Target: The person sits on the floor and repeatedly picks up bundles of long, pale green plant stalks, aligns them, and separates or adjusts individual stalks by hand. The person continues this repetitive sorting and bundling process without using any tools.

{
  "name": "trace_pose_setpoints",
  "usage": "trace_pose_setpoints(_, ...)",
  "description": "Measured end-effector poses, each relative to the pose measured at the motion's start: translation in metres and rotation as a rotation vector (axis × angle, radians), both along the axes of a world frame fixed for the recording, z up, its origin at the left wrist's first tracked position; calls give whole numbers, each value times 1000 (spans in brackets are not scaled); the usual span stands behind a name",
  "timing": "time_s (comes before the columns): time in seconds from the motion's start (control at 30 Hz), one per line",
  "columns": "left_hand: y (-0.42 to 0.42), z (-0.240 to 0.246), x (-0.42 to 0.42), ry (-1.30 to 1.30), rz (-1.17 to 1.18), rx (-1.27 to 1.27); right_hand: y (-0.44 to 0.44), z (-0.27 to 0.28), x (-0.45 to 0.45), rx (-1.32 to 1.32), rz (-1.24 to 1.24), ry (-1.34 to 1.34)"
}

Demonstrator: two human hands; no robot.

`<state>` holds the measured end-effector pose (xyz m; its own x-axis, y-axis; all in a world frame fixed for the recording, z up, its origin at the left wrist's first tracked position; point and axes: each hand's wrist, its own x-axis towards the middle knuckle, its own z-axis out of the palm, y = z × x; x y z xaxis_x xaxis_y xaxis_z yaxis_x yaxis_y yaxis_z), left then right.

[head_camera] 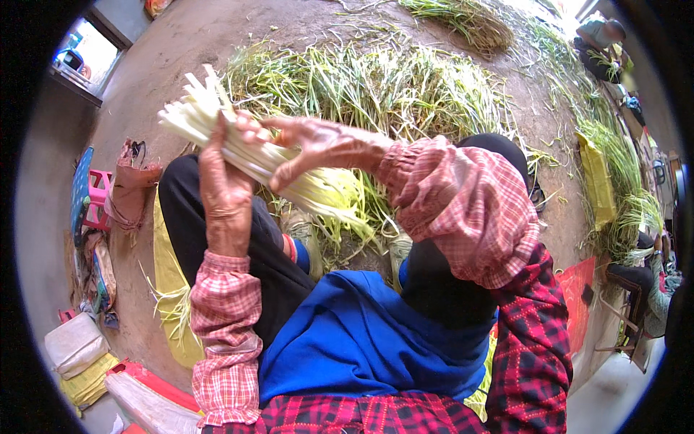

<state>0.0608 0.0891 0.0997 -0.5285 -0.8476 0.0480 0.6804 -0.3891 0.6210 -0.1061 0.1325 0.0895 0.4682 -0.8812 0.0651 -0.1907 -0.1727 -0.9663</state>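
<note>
My left hand grips a thick bundle of pale yellow-white leafy stalks, raised above my knees. Its even white ends point up and left; the thin yellow leaves hang down to the right. Over the bundle's middle is my right hand, slightly blurred, its thumb and fingers spread across the stalks. Whether it touches them is hard to tell. Beyond my feet a wide heap of long green-and-yellow stalks lies on the earthen floor.
Loose stalks rest on a yellow sack at my left. Further left are a pink plastic stool, a pink sack and folded sacks. Two people work at the right beside more stalks. A red sheet lies right.
</note>
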Motion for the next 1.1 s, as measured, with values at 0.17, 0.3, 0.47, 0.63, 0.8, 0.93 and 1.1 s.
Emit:
trace_pose_setpoints(0.17, -18, -1, 16, 242, -40, 70, 5, -32, 18, 103, -33, -115)
trace_pose_setpoints(0.3, -19, -1, 20, 203, -5, 13, 3, -39, 24, 6, -88, -181)
trace_pose_setpoints(0.47, 5, 6, 9, -66, 96, -165, 8, -28, 16, -31, -126, -196)
trace_pose_setpoints(0.63, 47, 4, -20, -510, 73, -467, 12, -27, 15, -37, -125, -301)
trace_pose_setpoints(0.8, 45, 4, -25, -496, 146, -311, 18, -20, 8, -45, -109, -260)
trace_pose_setpoints(0.93, 46, 23, -16, -246, 257, -408, 19, -29, 1, -23, -23, -133)
trace_pose_setpoints(1.1, 35, 51, 28, -50, 202, -498, 24, -49, -4, -256, -95, 370)
